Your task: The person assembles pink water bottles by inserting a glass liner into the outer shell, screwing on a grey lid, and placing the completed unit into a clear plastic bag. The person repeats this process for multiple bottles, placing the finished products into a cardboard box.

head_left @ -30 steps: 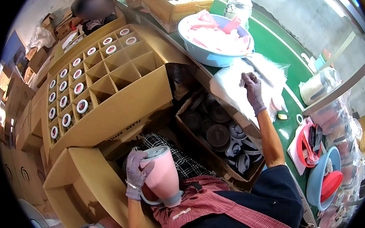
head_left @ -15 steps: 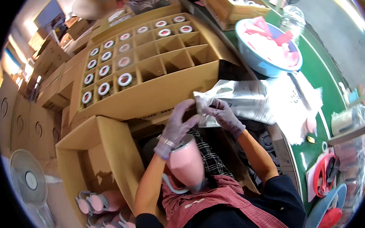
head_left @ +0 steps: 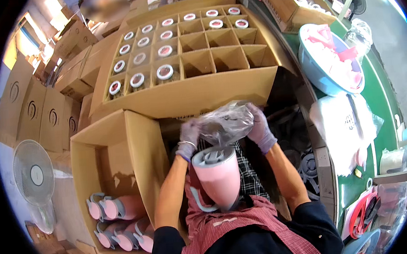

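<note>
Plastic bag (head_left: 229, 123) looks clear, shiny (and crinkled).

The divided carton's near wall (head_left: 183, 100) bars the way forward beyond the clear bag (head_left: 229, 123), and the open box's side (head_left: 144, 151) hems in the left hand (head_left: 189, 135), while air lies open between the right hand (head_left: 260, 129) and the table (head_left: 347, 193).
</note>
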`<state>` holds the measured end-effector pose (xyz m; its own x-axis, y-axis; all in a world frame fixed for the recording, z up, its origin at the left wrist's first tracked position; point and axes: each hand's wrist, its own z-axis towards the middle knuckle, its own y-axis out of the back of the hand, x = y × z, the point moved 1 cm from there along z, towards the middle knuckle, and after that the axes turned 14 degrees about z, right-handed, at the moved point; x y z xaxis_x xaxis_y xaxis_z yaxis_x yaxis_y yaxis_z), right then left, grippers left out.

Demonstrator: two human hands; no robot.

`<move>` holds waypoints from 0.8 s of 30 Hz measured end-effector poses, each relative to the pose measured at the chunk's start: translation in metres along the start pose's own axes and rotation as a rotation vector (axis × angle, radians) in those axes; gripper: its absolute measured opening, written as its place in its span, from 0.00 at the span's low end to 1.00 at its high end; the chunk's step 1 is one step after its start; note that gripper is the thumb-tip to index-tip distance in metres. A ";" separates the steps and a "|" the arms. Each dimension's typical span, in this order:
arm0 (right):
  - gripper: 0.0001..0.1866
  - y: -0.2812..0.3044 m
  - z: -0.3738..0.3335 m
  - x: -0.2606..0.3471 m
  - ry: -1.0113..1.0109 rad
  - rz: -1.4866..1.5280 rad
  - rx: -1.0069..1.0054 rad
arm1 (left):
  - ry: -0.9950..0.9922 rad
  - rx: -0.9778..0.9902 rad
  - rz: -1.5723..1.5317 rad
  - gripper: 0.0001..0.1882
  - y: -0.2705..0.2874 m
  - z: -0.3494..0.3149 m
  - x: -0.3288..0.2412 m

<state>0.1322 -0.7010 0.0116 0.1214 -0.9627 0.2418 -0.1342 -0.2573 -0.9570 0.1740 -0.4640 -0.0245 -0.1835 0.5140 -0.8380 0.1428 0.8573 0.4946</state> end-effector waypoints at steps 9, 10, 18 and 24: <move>0.19 0.070 -0.013 -0.024 0.228 -1.671 0.087 | -0.156 0.157 -0.291 0.19 0.023 -0.061 0.097; 0.19 0.071 -0.018 -0.029 0.278 -1.649 0.029 | -0.268 0.103 -0.148 0.20 0.024 -0.069 0.094; 0.12 0.025 -0.165 -0.040 0.775 -1.698 0.360 | -0.485 -0.055 0.151 0.22 0.057 -0.168 0.061; 0.14 0.065 -0.222 -0.060 0.421 -2.004 0.901 | -0.183 0.000 -0.062 0.28 0.031 -0.260 0.105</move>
<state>-0.1025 -0.6790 -0.0293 -0.6847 0.4309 0.5878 0.2184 -0.6482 0.7295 -0.0940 -0.3765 -0.0370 -0.0117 0.4466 -0.8947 0.1368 0.8870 0.4410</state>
